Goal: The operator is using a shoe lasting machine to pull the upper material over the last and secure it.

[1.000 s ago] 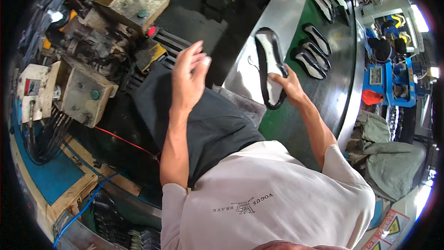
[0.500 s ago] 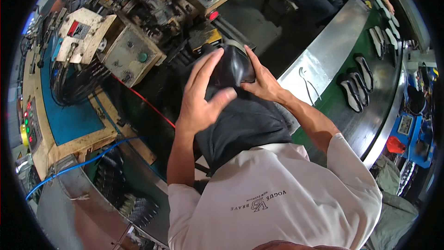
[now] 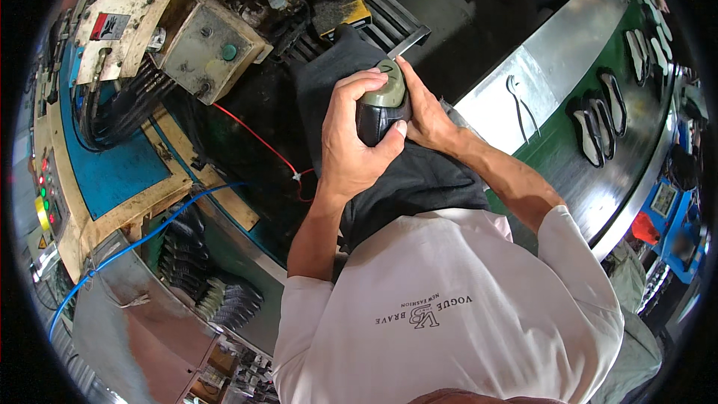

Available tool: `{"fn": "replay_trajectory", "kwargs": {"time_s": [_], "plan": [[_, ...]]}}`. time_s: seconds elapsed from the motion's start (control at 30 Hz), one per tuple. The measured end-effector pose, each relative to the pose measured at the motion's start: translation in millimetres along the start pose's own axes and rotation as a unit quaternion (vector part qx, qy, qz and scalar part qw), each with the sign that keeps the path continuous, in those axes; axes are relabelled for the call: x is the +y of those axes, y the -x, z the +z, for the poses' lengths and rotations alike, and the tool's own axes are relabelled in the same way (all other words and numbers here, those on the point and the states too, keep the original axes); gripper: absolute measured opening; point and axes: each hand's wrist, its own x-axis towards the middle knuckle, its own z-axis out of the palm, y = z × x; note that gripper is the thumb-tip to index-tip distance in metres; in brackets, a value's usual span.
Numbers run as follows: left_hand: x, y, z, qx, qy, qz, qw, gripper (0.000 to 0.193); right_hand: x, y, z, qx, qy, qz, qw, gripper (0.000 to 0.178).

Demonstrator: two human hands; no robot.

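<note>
Over my lap I hold a black leather shoe upper (image 3: 371,126) fitted on an olive-green shoe last (image 3: 389,91), whose smooth green end faces up. My left hand (image 3: 350,131) wraps it from the left, fingers over the green end and thumb pressed on the black leather. On the other side, my right hand (image 3: 428,114) grips it with the forefinger stretched along the last; its other fingers are partly hidden. Metal pincers (image 3: 520,108) lie apart from my hands on the steel ledge (image 3: 553,52) to the right.
A green conveyor belt (image 3: 557,131) on the right carries black shoes (image 3: 591,131) and pale insoles. Left stand a machine box with a green button (image 3: 202,52), a blue-topped bench (image 3: 120,176) and a blue hose (image 3: 142,245). Several dark shoes (image 3: 183,258) sit lower left. A red cord (image 3: 254,135) hangs nearby.
My left hand, earlier raised with fingers spread beside the upper, has closed round it. The shoe has turned so the green last shows on top. The whole view has shifted slightly.
</note>
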Motion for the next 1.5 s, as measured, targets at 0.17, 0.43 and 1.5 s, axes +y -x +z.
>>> {"fn": "replay_trajectory", "kwargs": {"time_s": [0.17,0.43,1.5], "plan": [[5,-4,5,-0.008,0.002,-0.014,1.0,0.054,8,5,4,0.025,-0.007,-0.028,0.999,0.114],[-4,-38,-28,-0.011,0.368,-0.087,0.925,0.102,-75,-29,-56,-0.102,-0.045,0.13,0.985,0.111],[-60,1,7,0.071,0.452,-0.205,0.865,0.064,-64,-74,-31,-0.123,-0.329,0.148,0.925,0.065]]}}
